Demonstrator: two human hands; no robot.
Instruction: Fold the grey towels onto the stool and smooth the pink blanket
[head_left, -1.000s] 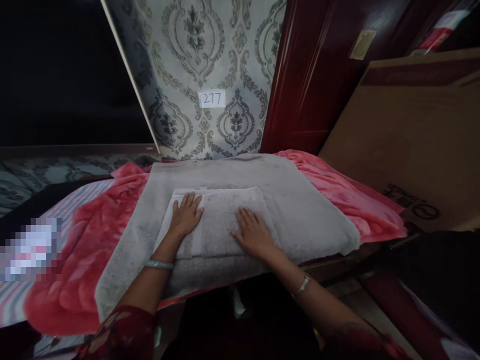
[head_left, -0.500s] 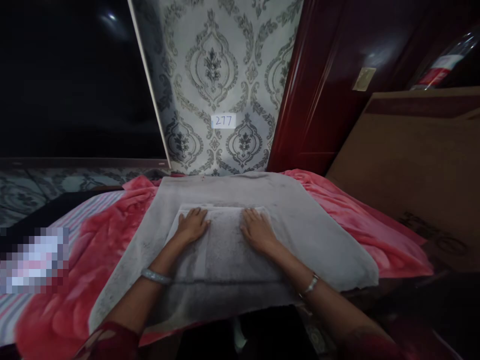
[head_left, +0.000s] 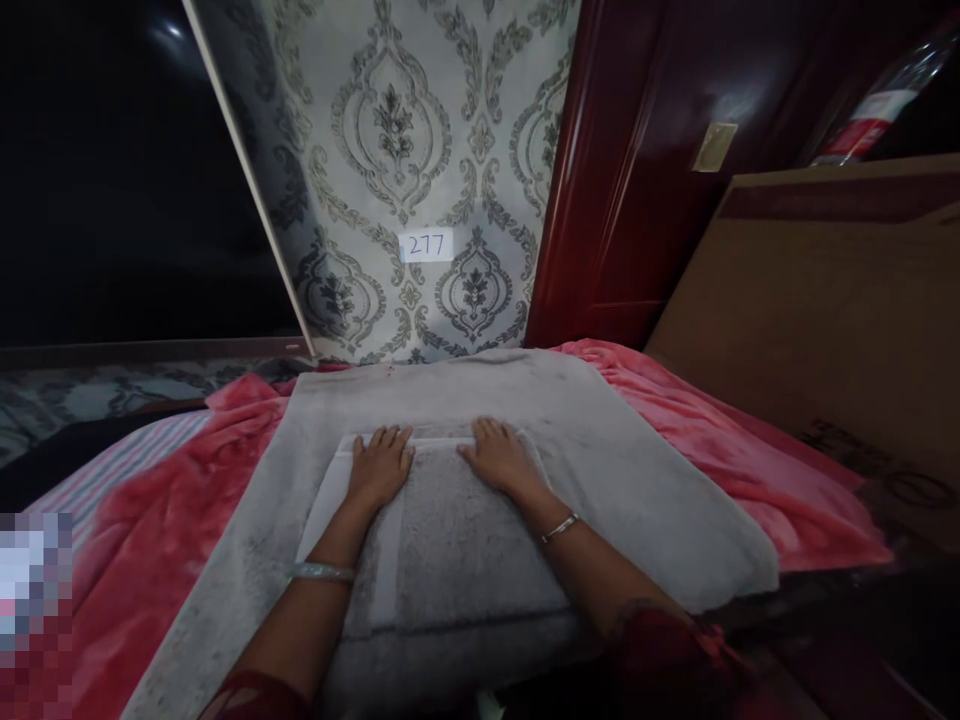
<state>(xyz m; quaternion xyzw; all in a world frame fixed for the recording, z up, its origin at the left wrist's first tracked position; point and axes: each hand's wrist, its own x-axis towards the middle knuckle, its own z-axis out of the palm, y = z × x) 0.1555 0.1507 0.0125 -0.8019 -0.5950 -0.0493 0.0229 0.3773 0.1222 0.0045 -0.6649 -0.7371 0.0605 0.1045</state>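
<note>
A folded grey cloth [head_left: 457, 540] with pale edge strips lies flat on a larger light grey cloth [head_left: 645, 480]. My left hand [head_left: 381, 465] rests palm down on the folded cloth's far left part, its fingers stretched forward. On the far right part lies my right hand [head_left: 499, 455], also flat, with fingers extended. Both hands touch the fabric without gripping it. The folded cloth's near edge shows between my forearms, while some of its sides are hidden under my hands and arms.
A pink-red blanket [head_left: 180, 500] spreads under the grey cloth on both sides. A cardboard box [head_left: 817, 330] stands at the right with a plastic bottle [head_left: 874, 120] above it. Behind are a dark screen [head_left: 127, 200], a patterned wall [head_left: 390, 120] and a "277" label [head_left: 427, 245].
The camera view has shifted and moved closer. Both hands stay flat on the far part of the folded cloth, and my right forearm now lies nearer to it.
</note>
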